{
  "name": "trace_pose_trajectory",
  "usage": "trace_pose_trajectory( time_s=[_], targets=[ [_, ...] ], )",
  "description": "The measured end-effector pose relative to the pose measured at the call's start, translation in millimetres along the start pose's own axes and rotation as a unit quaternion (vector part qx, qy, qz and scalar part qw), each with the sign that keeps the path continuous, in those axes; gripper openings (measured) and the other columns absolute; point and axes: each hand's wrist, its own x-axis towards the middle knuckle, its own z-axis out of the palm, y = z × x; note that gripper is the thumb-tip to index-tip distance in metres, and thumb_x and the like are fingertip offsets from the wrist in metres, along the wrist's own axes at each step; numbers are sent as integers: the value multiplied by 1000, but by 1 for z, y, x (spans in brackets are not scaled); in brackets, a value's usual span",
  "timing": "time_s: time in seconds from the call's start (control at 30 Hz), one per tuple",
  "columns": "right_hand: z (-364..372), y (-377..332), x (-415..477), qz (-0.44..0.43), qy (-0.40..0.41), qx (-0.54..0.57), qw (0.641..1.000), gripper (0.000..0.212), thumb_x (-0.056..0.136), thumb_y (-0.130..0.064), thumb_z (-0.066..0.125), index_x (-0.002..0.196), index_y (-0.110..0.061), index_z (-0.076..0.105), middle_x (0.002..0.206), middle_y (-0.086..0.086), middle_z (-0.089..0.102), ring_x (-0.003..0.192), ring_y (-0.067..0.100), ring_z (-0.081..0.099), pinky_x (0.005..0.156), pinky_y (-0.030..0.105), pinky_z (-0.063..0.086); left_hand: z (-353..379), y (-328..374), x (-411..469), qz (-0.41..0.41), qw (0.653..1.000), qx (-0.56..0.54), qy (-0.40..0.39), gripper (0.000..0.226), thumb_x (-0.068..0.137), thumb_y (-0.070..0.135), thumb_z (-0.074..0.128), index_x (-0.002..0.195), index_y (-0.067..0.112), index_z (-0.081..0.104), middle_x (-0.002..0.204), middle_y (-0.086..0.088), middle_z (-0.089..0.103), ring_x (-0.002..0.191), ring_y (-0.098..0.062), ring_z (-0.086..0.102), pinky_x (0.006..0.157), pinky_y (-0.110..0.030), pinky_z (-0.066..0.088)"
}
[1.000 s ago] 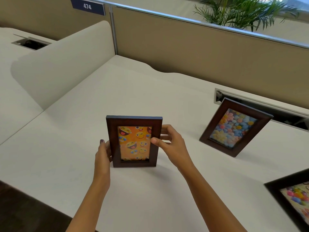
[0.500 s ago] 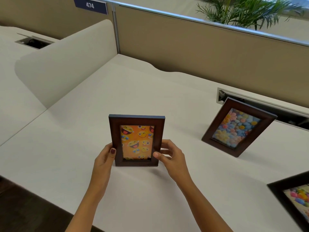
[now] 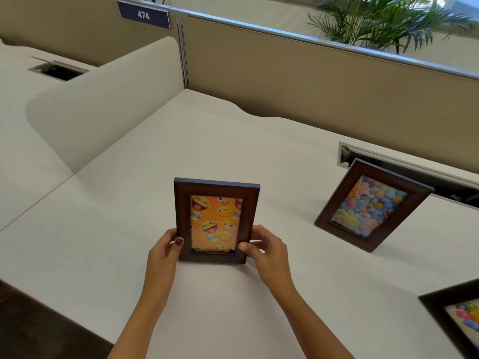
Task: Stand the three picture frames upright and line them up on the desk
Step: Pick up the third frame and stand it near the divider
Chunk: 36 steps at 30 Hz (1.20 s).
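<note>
Both hands grip the emoji frame by its lower side rails: the left hand has its thumb on the front of the left rail, the right hand pinches the right rail, thumb in front and fingers behind. The frame stands upright, its bottom edge on the counter near the front edge, picture facing the person. It looks stiff and light, wood with what is probably a glazed front (so best not let it tip), and the rails low down seem the sound place to hold it while the back stand, hidden from here, finds its footing. Compared with a second ago the hands have slid down from mid-height to the bottom corners, and the frame sits a little further back on the counter. To the right, well apart, the flower frame already stands leaning back, near the cable slot. A third frame lies flat at the right edge, cut off by the view, not yet raised.
</note>
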Motion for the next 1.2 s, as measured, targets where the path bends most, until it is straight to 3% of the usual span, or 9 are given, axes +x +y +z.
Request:
trace_pose_trajectory(
  time_s=[0.17,0.33,0.5,0.63,0.83,0.97,1.07,1.2],
  targets=[
    [3,-9,18,-11,13,27,1000,27,83,-12,65,93,-37,63,93,-12,70,84,13,68,70,27,60,1,11,30,14,1000,0,2,23,96,19,43,112,20,60,104,2,68,95,-4,64,71,-8,50],
    [14,-28,57,-23,30,54,998,27,80,-11,68,93,-35,64,93,-7,70,81,17,70,69,33,61,1,30,86,39,999,4,14,26,97,17,44,116,15,60,107,-5,68,97,-16,64,80,-23,48],
    [34,-48,113,-32,65,65,995,24,79,-12,70,100,-21,66,95,0,70,83,21,70,76,44,60,1,50,160,66,997,18,22,28,97,12,41,117,11,60,111,-13,66,100,-24,62,88,-34,49],
    [56,-62,170,-39,96,69,992,25,80,-13,70,105,-15,64,96,1,68,84,21,70,77,46,59,3,66,231,67,997,27,27,30,96,10,41,120,3,58,117,-18,64,108,-33,59,97,-45,47],
    [86,-73,251,-48,112,52,991,28,85,-17,67,112,-15,61,104,2,67,88,20,67,79,43,60,5,75,319,62,997,15,35,31,97,7,37,121,1,57,118,-18,63,102,-26,59,87,-31,48],
    [103,-75,296,-59,136,44,988,26,85,-18,67,110,-15,61,95,-6,62,82,13,62,79,33,59,5,77,364,59,998,1,37,31,97,6,36,120,2,57,118,-18,62,103,-26,59,92,-36,48],
    [112,-72,325,-67,145,39,986,28,85,-19,67,111,-14,61,100,-1,66,81,10,60,74,23,54,5,76,393,60,998,3,34,31,97,6,36,119,5,58,115,-15,62,100,-23,59,94,-38,47],
    [121,-66,355,-73,132,36,988,31,85,-21,66,114,-13,60,108,4,68,86,13,61,79,32,57,4,71,425,58,998,4,28,31,98,7,36,121,3,57,111,-13,61,97,-22,57,90,-35,47]
  ],
)
